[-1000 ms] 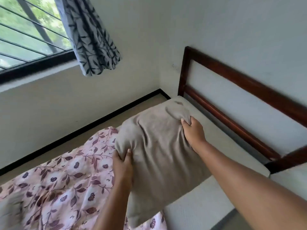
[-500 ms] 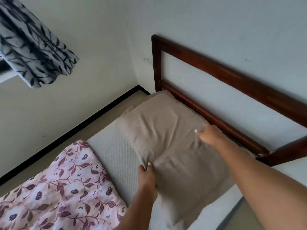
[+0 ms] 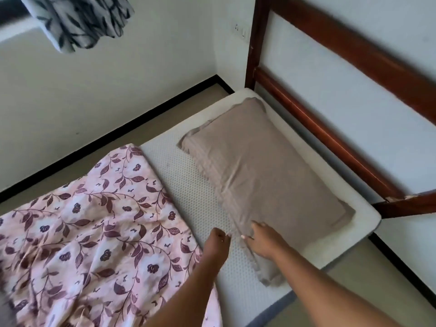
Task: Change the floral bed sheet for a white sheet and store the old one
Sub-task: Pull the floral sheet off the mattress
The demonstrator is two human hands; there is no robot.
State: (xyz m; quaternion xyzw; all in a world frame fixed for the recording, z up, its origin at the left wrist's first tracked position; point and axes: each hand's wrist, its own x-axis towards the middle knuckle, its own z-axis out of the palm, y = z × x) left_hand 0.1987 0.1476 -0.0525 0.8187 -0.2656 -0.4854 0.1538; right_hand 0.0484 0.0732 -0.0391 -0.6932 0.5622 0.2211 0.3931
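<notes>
The pink floral cotton sheet lies peeled back and bunched, baring the white dimpled mattress near the headboard. The left hand hovers loosely curled, holding nothing. The right hand lies on the near edge of the taupe fabric pillow; whether it pinches, I can't tell. Left there, that pillow could snag the white sheet.

I can read no words, numbers, labels or brand marks here. The floral bed sheet shows only its print of leaves and flowers, and the curtain at the top left corner only a dark leaf pattern. The pillow by the headboard is plain. A few small marks on the wall, just beside the headboard's post, are too small for me to make out.
</notes>
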